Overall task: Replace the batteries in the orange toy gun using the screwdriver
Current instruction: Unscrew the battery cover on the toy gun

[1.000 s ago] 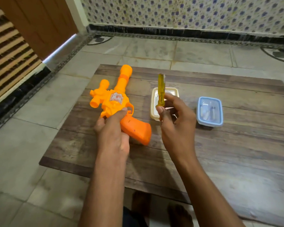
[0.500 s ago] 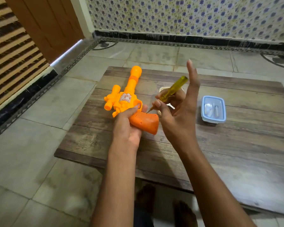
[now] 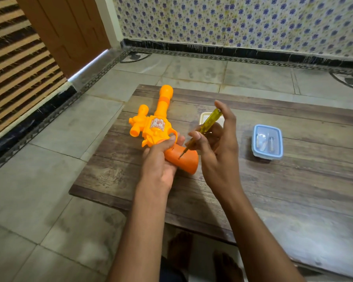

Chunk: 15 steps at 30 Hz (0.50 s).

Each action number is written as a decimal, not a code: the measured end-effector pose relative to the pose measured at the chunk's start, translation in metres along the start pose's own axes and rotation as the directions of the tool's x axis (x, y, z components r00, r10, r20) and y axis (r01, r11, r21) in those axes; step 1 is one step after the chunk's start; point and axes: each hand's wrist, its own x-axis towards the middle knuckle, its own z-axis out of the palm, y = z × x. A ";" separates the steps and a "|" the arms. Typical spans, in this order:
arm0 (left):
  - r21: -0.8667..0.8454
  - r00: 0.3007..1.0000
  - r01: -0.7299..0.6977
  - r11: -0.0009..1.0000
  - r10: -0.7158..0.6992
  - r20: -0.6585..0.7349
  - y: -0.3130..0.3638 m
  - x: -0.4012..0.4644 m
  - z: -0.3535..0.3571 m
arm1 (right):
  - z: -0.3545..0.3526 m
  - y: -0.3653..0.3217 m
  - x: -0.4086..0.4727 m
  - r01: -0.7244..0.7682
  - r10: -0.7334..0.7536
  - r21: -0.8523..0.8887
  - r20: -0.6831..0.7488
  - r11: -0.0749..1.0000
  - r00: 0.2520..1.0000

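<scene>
R hand (image 3: 218, 151) pinches the screwdriver (image 3: 209, 123) w/ thumb + fingers curled round the yellow see-through handle, index finger straight up along its top end. Shaft slants down-left; tip touches the dark-orange handle of the orange toy gun (image 3: 161, 133), at a small dark spot on its upper face. L hand (image 3: 158, 162) grips that gun handle from the left side, fingers wrapped over it near the trigger guard, thumb side hidden.

Gun lies flat on the wooden worktop (image 3: 273, 190), barrel pointing away from the person, a side knob sticking out to the left, a pale sticker on the body. Just behind the R hand, partly hidden by it, sits a cream tray (image 3: 204, 117); contents can't tell. Well to the right on the worktop stands a clear box w/ blue lid (image 3: 267, 141), small pale items inside, prob. batteries but too blurred to be sure.

Worktop is low, on a grey tiled floor (image 3: 49, 190). Floral-tiled wall (image 3: 232, 21) at back, brown door (image 3: 69, 31) back-left. Bare feet (image 3: 224, 265) show under the near edge.
</scene>
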 end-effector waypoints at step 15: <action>0.066 0.998 0.012 0.998 -0.016 0.062 -0.003 0.005 0.000 | 0.001 0.007 0.008 0.075 -0.073 -0.031 0.045 0.997 0.996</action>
